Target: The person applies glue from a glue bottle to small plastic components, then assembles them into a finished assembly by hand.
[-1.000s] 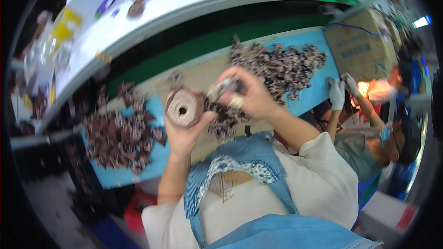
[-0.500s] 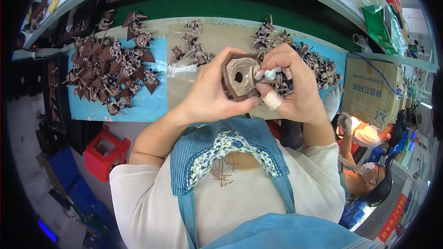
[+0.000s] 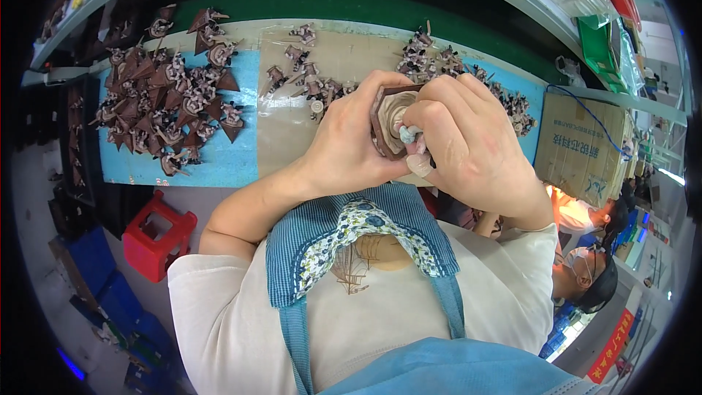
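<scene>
Hexagonal piece [image 3: 387, 126] in left grip [image 3: 349, 139], partly under right grip [image 3: 468, 139]

The left hand [image 3: 347, 137] grips a hexagonal piece [image 3: 382, 118]; right hand [image 3: 472, 135] pinches maybe a figurine [image 3: 410, 134] over it; brown pile [image 3: 175, 99] left of them.

A red stool [image 3: 146, 254] stands on the pale floor [image 3: 205, 202].

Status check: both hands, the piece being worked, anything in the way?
Left hand gripping brown hexagonal base with tan, ridged hollow. Right hand at the hollow, curled, grip contents unclear. Same hand blocks part of the view inside.
</scene>
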